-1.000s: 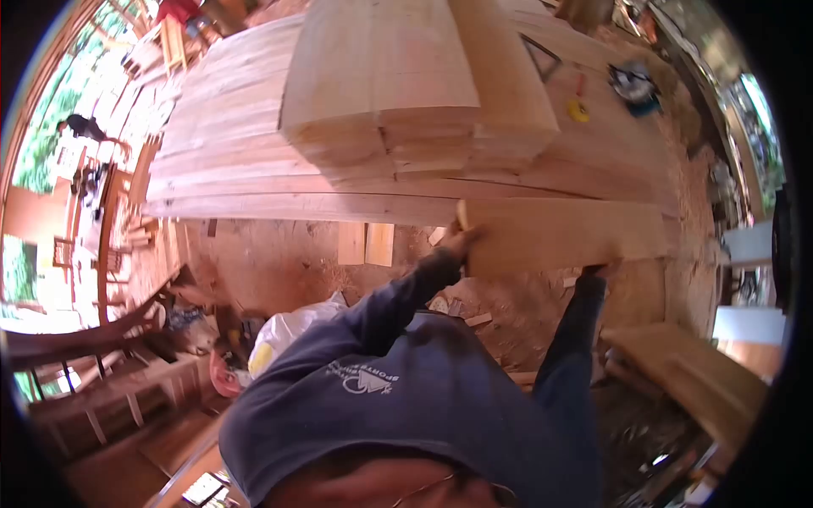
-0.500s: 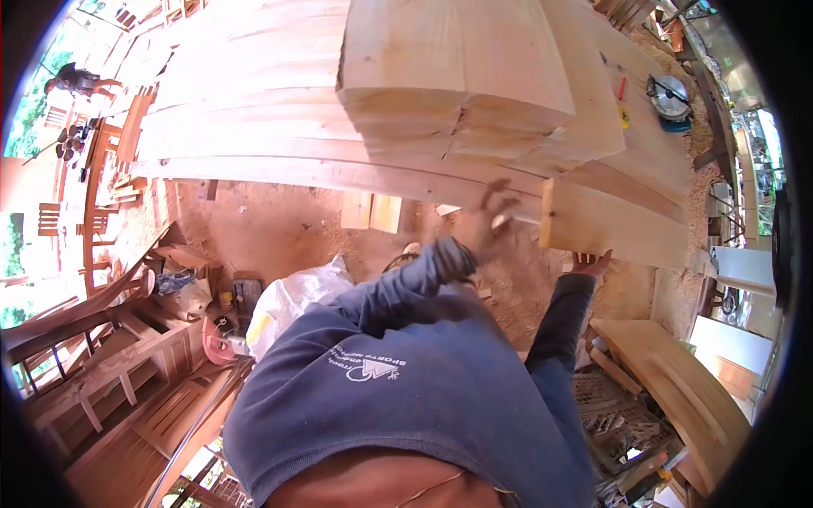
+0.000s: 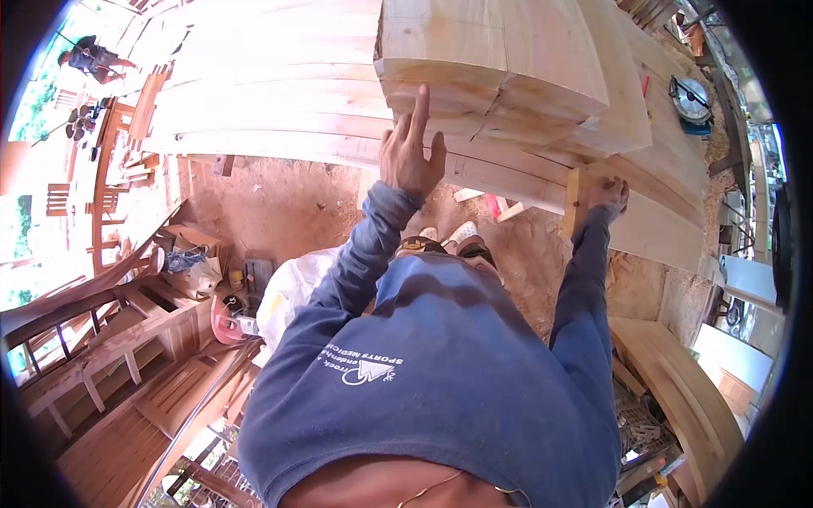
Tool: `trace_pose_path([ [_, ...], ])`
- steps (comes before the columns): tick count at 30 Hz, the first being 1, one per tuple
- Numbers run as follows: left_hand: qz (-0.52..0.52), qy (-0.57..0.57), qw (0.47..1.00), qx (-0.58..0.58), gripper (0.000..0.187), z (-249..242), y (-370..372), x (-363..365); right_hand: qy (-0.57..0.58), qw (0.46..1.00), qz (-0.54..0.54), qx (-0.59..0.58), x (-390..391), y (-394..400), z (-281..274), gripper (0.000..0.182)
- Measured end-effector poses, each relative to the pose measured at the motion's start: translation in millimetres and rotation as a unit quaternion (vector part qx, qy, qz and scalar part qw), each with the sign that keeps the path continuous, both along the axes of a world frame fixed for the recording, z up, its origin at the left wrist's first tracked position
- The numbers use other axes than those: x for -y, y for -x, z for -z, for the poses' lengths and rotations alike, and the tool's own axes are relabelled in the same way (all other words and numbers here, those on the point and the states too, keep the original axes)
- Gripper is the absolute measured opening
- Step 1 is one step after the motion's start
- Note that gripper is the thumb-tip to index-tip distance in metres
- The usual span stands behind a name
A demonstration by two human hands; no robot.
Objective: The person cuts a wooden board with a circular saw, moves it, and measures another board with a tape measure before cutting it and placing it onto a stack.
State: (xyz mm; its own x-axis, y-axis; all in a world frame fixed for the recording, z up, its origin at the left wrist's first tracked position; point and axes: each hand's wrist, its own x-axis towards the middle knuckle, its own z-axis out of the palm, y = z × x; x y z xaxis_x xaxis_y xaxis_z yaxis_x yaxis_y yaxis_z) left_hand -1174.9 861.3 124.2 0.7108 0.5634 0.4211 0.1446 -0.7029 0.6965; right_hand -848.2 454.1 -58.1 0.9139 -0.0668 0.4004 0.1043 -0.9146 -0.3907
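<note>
Your left hand (image 3: pixel 412 152) is bare and spread, index finger stretched toward the near end of a big, squared stack of pale timber (image 3: pixel 508 63); whether the fingertip touches it, you cannot tell from this angle. Your right hand (image 3: pixel 608 195) lies over the thick, pale, rectangular wooden board (image 3: pixel 652 233) at the near edge of the long, pale, planked table (image 3: pixel 288 110), just right of the stack's near end. The fingers bend across the board, but the view does not show whether they pinch it or only rest there.

To handle the board well, let your right palm carry the weight near its middle, so the far end does not dip. Leave your fingers out of the gap between board and table edge, where they could be nipped. With your left hand, approach the stack flat-palmed and mind its sharp corners.

As for containers, a bulging white plastic sack (image 3: pixel 292 288) sits beside your left arm; its contents are hidden. Further left stands a brown wooden cabinet frame (image 3: pixel 134 370) with uncovered compartments, too shadowed to read. At lower right, a dark slatted crate (image 3: pixel 639 423) is partly covered by your sleeve, and what it holds is unclear.
</note>
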Motion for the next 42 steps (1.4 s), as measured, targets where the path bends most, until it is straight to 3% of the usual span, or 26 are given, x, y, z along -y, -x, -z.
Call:
trace_pose_path([
  [1, 0.003, 0.006, 1.0, -0.015, 0.093, 12, 3, 4, 0.124, 0.991, 0.047, -0.006, -19, 18, -30, 0.046],
  [6, -0.022, 0.008, 1.0, -0.011, 0.091, 39, -3, 10, 0.109, 0.991, 0.049, -0.058, -27, 26, -47, 0.055],
  [9, -0.049, -0.064, 0.997, 0.001, 0.092, 45, 1, 13, 0.114, 0.99, 0.05, -0.062, -30, 28, -52, 0.054],
  [13, -0.049, -0.048, 0.997, -0.037, 0.09, 59, 1, 18, 0.111, 0.992, 0.046, -0.04, -34, 31, -53, 0.053],
  [22, -0.037, -0.038, 0.996, -0.075, 0.092, 80, 9, 15, 0.142, 0.982, 0.06, -0.107, -37, 34, -62, 0.056],
  [25, -0.03, -0.041, 0.996, -0.071, 0.093, 83, 9, 15, 0.11, 0.991, 0.052, -0.058, -35, 33, -56, 0.051],
  [34, -0.027, -0.054, 0.99, -0.125, 0.092, 114, 10, 19, 0.114, 0.99, 0.054, -0.06, -27, 25, -44, 0.057],
  [42, -0.006, -0.045, 0.983, -0.179, 0.08, 123, 12, 18, 0.13, 0.986, 0.063, -0.081, -31, 25, -50, 0.057],
])
